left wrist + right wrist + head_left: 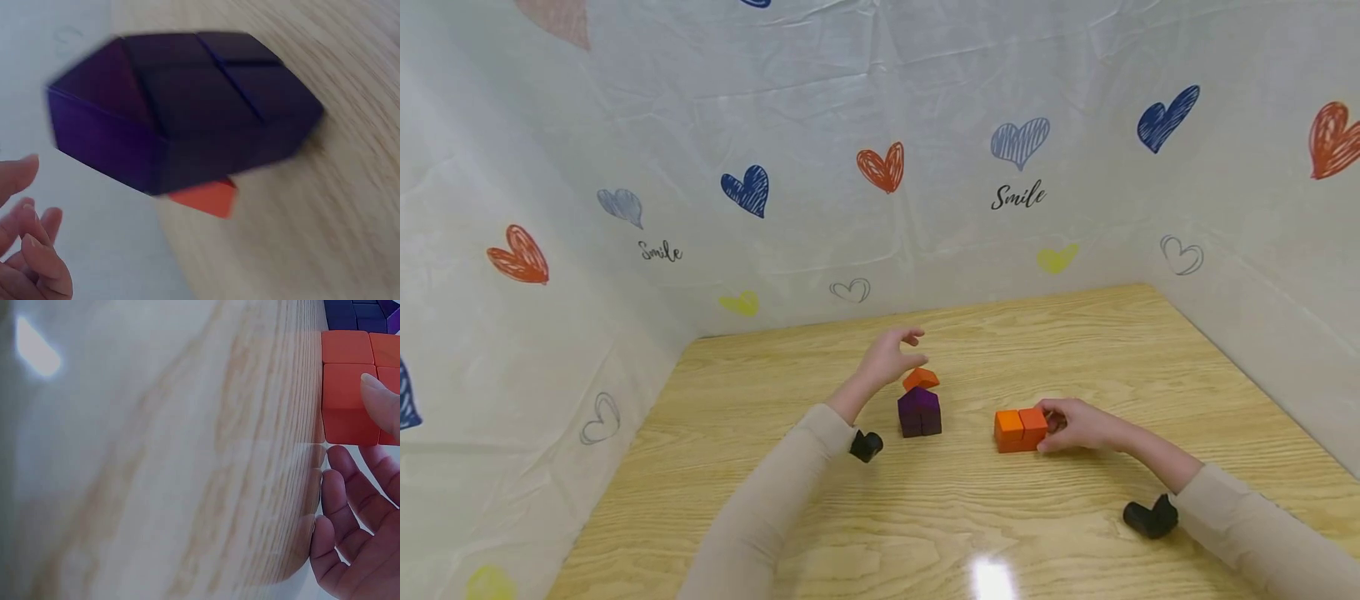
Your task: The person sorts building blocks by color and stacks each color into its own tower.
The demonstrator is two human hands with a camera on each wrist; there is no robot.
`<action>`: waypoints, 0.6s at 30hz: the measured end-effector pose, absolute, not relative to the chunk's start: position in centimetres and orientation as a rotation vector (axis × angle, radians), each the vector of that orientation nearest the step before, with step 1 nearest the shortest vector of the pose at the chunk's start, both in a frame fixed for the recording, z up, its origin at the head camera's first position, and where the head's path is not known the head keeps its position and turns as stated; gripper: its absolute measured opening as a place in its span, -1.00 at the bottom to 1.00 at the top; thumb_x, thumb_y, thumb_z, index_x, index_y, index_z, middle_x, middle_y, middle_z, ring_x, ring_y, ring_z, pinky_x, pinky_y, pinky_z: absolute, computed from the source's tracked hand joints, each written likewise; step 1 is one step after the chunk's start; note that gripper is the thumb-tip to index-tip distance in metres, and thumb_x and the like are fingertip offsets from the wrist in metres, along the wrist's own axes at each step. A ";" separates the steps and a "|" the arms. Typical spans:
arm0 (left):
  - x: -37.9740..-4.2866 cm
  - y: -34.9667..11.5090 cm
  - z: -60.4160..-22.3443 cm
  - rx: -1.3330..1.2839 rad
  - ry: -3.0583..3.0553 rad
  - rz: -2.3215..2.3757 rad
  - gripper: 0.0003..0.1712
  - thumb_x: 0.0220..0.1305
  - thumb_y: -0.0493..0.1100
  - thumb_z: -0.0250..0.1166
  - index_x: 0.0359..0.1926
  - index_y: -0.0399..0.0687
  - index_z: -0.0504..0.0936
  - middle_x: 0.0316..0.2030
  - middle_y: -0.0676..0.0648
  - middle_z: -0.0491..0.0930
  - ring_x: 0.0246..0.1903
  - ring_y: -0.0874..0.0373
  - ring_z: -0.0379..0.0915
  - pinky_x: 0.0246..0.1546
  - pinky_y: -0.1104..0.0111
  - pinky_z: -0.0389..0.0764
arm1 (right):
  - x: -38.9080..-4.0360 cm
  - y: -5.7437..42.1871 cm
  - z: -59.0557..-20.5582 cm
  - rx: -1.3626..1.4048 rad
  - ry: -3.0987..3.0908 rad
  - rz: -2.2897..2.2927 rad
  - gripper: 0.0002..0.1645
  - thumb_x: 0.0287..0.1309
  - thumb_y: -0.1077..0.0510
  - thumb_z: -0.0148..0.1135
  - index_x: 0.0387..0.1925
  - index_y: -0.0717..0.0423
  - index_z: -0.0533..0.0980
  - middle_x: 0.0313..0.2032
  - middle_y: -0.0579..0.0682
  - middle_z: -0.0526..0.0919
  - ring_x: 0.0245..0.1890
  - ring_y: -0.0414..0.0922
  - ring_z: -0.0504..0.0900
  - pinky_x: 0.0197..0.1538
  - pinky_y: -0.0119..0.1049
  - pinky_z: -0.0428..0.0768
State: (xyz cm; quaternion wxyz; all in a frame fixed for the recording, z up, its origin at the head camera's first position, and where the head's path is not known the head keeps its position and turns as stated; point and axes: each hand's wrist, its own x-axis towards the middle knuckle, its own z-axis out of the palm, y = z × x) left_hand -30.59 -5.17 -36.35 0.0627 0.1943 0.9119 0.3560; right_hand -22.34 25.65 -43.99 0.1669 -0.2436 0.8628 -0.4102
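In the head view my left hand (889, 357) hovers over the table beside an orange wedge-shaped block (921, 379), thumb and fingers apart with nothing between them. Just in front of that wedge stands a dark purple block stack (920, 412) with a pointed top; in the left wrist view the purple stack (194, 100) hides much of the orange wedge (209, 199). My right hand (1082, 425) pinches the right end of a group of orange blocks (1021, 431) set side by side. The right wrist view has its thumb on the near face of the orange blocks (348, 394).
The wooden table (737, 483) has white sheeting (805, 233) with printed hearts along its back and sides. A black wrist-camera piece (867, 447) sits at the left cuff, another black piece (1152, 517) at the right cuff. Bare wood separates the purple and orange blocks.
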 end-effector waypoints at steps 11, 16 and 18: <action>-33.3 -5.8 -41.5 0.461 2.666 1.029 -0.44 0.07 -0.13 0.36 0.13 -0.08 0.47 -0.01 -0.19 0.51 -0.10 -0.04 0.46 -0.17 0.25 0.51 | -22.5 25.7 -44.3 -0.701 2.477 -1.140 -0.57 -0.03 0.04 0.36 -0.18 0.18 0.44 -0.30 -0.04 0.52 -0.35 -0.28 0.43 -0.27 -0.39 0.44; -33.6 -5.6 -42.2 0.443 2.657 1.002 -0.47 0.06 -0.12 0.37 0.09 -0.10 0.50 -0.07 -0.17 0.53 -0.10 -0.02 0.45 -0.11 0.23 0.48 | -22.4 25.7 -44.3 -0.697 2.485 -1.142 -0.58 -0.04 0.04 0.36 -0.19 0.18 0.45 -0.30 -0.05 0.53 -0.35 -0.28 0.44 -0.26 -0.39 0.45; -33.7 -5.6 -42.4 0.440 2.649 1.008 -0.50 0.07 -0.14 0.36 0.07 -0.13 0.51 -0.08 -0.17 0.53 -0.14 0.00 0.45 -0.18 0.27 0.52 | -22.4 25.8 -44.2 -0.695 2.490 -1.140 -0.58 -0.04 0.04 0.37 -0.20 0.17 0.45 -0.30 -0.05 0.53 -0.35 -0.29 0.44 -0.25 -0.39 0.45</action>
